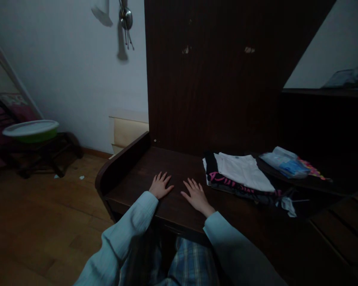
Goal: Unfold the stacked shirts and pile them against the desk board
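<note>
1. Two hands flat on the dark wooden desk (143, 167) in the head view: the left hand (160, 185) and the right hand (196, 195) both lie palm down with fingers spread, gripping nothing, close together but apart.

2. Just off to the right of the right hand sits the stack of folded clothes (241, 174) — a white piece on top, a black one with pink lettering beneath. It is near that hand, not touching it.

3. Risk here, as I judge it: the stack's near corner runs toward the desk's front edge, and a pale scrap (288, 205) already trails off that corner. A careless sweep of the right hand could push the layers askew or off the edge.

4. Farther right, beyond the clothes, a blue-and-clear plastic packet (286, 162) rests on a raised ledge with something striped poking out behind it. I'd say dragging the clothes rightward could knock it loose.

5. Light is poor — dark fabric against dark wood is hard to separate, so a hand could catch only the top layer and unfold the stack.

6. Well off to the left of the left hand, a green basin (31, 131) sits on a low stand on the floor, clear of both hands.

7. Loose pale sleeves (131, 226) reach both wrists; a cuff could snag the stack in passing.
</note>
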`<state>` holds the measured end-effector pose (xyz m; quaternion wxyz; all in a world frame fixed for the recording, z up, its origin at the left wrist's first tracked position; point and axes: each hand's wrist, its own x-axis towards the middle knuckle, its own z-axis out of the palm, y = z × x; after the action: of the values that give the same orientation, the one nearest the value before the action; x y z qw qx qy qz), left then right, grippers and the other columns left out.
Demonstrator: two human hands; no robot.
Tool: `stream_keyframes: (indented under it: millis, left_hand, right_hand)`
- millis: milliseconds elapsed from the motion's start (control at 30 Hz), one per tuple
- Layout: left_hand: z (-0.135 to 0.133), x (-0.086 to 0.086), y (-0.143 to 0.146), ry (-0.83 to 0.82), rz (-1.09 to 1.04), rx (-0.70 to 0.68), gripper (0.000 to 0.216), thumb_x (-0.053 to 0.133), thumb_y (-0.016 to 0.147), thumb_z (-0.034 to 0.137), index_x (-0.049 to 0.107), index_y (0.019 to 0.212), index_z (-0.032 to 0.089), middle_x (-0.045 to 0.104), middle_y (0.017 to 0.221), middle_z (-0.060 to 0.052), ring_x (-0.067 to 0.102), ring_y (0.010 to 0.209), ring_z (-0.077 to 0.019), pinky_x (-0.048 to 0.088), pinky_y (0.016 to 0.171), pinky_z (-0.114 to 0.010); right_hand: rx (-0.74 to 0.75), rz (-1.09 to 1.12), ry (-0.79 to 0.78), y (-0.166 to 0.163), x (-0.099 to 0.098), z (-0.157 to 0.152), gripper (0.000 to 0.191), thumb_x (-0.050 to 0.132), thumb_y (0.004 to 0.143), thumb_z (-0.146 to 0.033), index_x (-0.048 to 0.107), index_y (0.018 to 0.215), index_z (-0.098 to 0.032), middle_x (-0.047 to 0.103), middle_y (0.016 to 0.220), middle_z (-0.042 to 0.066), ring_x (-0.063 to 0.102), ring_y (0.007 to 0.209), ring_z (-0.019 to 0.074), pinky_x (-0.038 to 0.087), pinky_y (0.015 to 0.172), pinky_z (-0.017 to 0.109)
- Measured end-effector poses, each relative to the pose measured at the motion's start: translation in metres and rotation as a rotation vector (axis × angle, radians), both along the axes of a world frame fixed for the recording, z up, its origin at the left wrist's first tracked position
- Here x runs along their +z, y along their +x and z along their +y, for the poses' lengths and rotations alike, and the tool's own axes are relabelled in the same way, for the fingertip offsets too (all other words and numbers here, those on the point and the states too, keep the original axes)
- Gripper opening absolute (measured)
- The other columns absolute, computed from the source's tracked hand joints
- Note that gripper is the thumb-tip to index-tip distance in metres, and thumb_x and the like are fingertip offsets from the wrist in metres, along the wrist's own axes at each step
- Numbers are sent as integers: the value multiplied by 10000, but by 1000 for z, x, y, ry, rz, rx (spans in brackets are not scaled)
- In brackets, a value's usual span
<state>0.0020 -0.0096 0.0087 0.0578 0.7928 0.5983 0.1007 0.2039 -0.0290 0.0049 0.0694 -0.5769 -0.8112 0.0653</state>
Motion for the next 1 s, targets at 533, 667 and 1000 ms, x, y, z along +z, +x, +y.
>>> stream_keyframes:
  millis: [533, 667, 1000]
  left_hand:
    - [-67, -11, -7, 109, -392, 8, 267, 462, 861, 271, 621, 1057, 185, 587, 1229, -85, 495, 1183, -210, 371, 1007, -403]
    - [-96, -24, -23, 333, -629, 145, 242, 416, 863, 193, 634, 968, 196, 665, 1046, -46, 586, 999, -144, 429, 926, -298]
    - [-269, -92, -234, 449, -498, 1807, 315, 400, 782, 171, 552, 1052, 115, 579, 1076, -143, 521, 1065, -232, 418, 917, -384]
  right_hand:
    - [418, 375, 253, -24, -51, 47, 449, 342, 838, -462, 555, 1077, -147, 551, 1212, 154, 505, 1144, 269, 382, 995, 469]
    - [451, 334, 250, -25, -57, 54, 487, 322, 837, -499, 555, 1087, -152, 561, 1205, 148, 494, 1163, 284, 388, 991, 488]
    - [514, 295, 296, -8, -83, 82, 547, 302, 797, -542, 570, 1072, -152, 594, 1163, 169, 540, 1118, 320, 452, 939, 509]
